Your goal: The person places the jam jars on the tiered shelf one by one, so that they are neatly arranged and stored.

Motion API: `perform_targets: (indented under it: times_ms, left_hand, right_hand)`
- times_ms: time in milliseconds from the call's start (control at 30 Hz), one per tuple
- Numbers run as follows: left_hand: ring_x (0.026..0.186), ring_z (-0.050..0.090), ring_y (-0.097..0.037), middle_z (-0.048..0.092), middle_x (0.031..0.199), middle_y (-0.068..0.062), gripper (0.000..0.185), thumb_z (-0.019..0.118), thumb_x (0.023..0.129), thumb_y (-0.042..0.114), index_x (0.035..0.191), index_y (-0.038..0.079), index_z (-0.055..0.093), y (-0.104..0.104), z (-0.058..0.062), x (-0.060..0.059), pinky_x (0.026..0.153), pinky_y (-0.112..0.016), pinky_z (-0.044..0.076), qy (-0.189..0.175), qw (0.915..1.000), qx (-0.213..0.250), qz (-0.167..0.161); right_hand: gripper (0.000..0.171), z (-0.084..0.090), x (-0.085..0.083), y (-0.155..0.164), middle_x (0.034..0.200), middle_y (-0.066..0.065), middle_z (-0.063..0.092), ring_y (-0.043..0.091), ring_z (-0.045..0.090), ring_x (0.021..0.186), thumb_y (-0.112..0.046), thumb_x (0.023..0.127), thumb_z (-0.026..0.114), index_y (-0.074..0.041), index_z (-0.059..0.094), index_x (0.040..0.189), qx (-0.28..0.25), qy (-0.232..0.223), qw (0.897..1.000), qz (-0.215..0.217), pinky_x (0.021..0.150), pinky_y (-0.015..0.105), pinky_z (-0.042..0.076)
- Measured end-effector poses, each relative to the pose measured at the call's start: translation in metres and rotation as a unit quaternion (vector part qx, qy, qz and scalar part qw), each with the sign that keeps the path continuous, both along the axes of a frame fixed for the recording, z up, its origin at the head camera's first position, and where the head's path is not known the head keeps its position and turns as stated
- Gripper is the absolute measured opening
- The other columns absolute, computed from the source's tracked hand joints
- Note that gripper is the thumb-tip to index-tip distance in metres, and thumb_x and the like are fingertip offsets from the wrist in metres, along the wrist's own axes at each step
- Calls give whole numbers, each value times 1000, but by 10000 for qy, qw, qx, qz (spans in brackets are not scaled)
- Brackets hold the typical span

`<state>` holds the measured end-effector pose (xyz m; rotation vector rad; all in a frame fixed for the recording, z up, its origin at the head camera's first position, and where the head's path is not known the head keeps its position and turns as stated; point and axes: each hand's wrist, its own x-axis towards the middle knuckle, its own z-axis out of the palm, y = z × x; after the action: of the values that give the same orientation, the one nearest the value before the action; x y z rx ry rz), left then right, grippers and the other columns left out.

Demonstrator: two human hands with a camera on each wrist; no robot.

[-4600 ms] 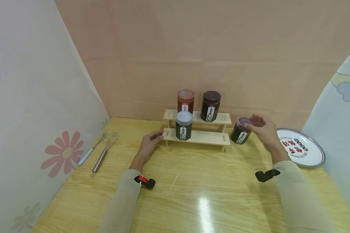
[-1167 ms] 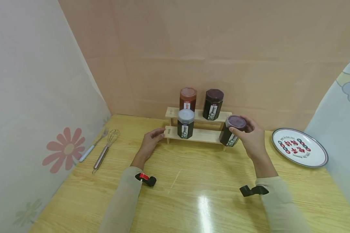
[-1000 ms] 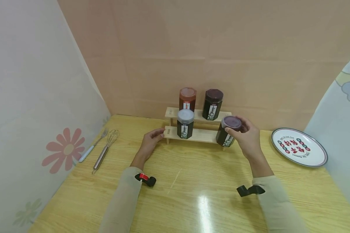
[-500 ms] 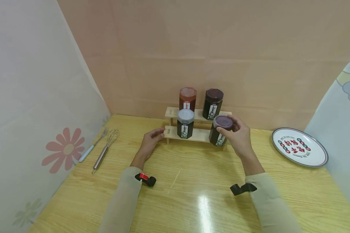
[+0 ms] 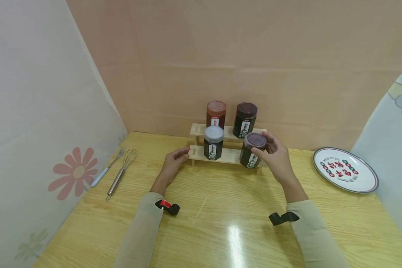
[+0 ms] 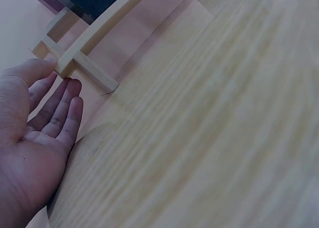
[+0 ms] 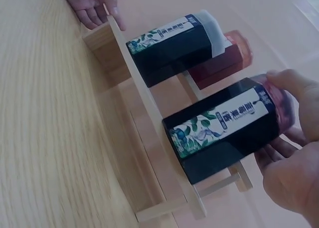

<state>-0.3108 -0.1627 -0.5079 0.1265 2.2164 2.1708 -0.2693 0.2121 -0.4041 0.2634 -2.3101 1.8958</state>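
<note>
The right hand [image 5: 277, 156] grips the dark purple-lidded jar [image 5: 252, 150] on the two-tier wooden rack [image 5: 228, 156], not yet released. The left hand [image 5: 174, 160], fingers relaxed, steadies the rack's end

A two-step rack [image 5: 226, 156] stands mid-frame on the table [image 5: 221, 223], two jars [image 5: 245, 120] on its upper step, two [image 5: 213, 143] on the lower. Fork [image 5: 105, 169] and whisk [image 5: 120, 175] lie left, plate [image 5: 363, 182] right.

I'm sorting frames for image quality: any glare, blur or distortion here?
Head view: bright glare streak on the table near the bottom edge, wide-angle bending at the sides, jars sharp. Left wrist view: soft throughout, the left hand and wood grain blurred. Right wrist view: hazy and washed out, the jar label still legible.
</note>
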Motion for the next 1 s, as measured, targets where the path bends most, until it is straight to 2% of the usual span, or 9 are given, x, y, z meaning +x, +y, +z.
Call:
perform_targets:
  times_ms: [167,333,567,700,1000]
  left_hand:
    - [129,56,-17,62,145,-9,37,66,102,19,137,8,65,0,1,1,101,-18,49,-41,10000,21,16]
    - [129,56,-17,61,146,-9,37,66,102,18,137,7,65,0,3,2,101,-17,49,-41,10000,34,8]
    - [124,59,-14,62,144,-9,36,67,101,17,136,8,66,0,3,3,98,-16,51,-66,9999,72,31]
    - [122,59,-13,62,144,-9,36,67,101,17,136,8,66,-1,3,3,96,-15,51,-92,9999,67,66]
    - [121,59,-13,61,146,-10,37,67,101,17,137,7,65,1,3,2,99,-19,52,-109,9999,96,9]
  right_hand:
    - [71,-1,0,6,152,13,49,3,52,133,-14,94,78,-6,43,155,-187,64,9996,182,120,21,38]
    - [69,-3,-1,7,153,11,50,2,54,130,-10,93,77,-4,44,154,-516,69,9982,290,118,17,38]
    - [71,-6,-3,4,136,-6,58,1,56,128,-9,92,78,-2,43,154,-738,12,9969,265,112,12,41]
    - [70,-8,-5,-1,138,-3,57,3,55,130,-12,93,78,-3,44,153,-661,-14,9974,276,111,11,42]
    - [68,-11,-12,-14,149,14,53,9,53,135,-22,95,77,-9,44,154,-218,47,9997,100,111,12,42]
